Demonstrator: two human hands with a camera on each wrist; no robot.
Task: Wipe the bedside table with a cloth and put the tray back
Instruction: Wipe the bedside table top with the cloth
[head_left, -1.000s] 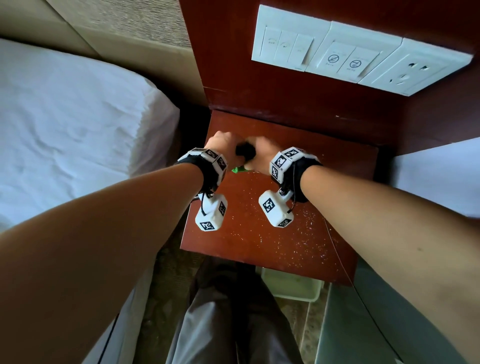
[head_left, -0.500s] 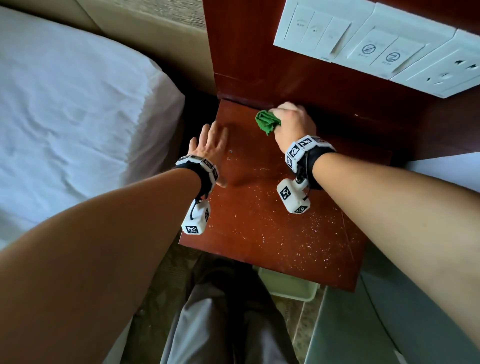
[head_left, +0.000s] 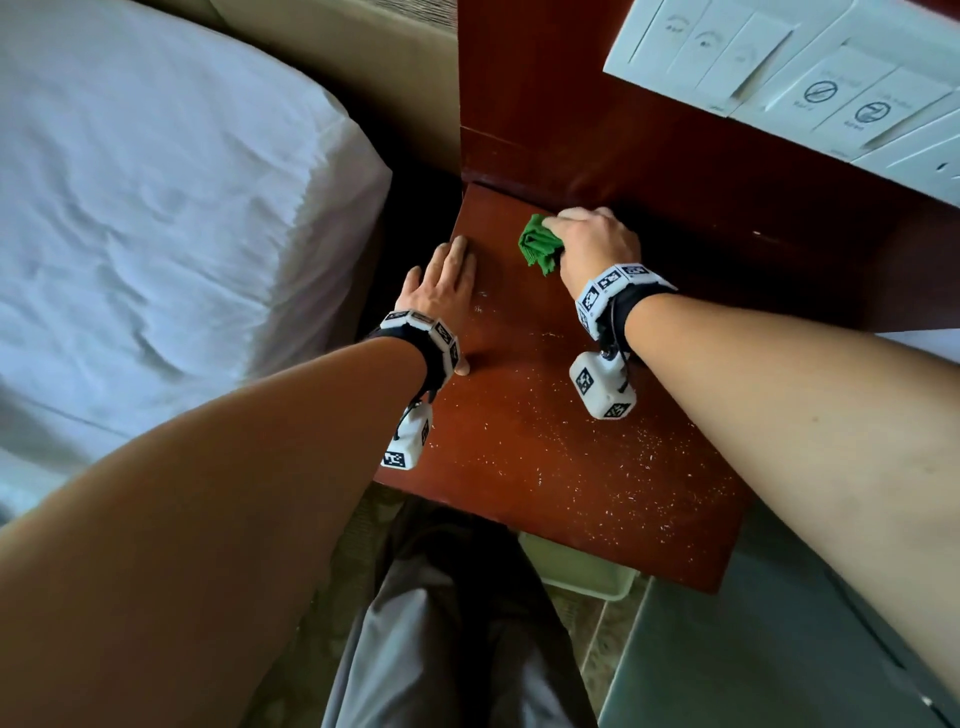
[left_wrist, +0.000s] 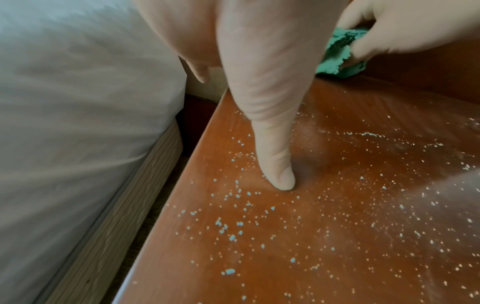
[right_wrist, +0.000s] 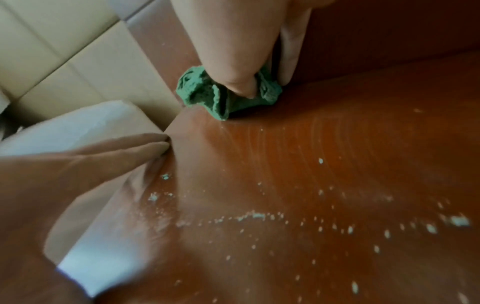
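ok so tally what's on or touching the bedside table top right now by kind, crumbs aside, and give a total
Hands: 2, the left hand flat on the bedside table, the right hand gripping the cloth
Cloths: 1, the green cloth bunched near the back edge
Trays: 0 on the top
Total: 3

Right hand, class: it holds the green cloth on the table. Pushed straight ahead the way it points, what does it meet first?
Probably the upright wooden back panel; the right hand and cloth look almost against it already.
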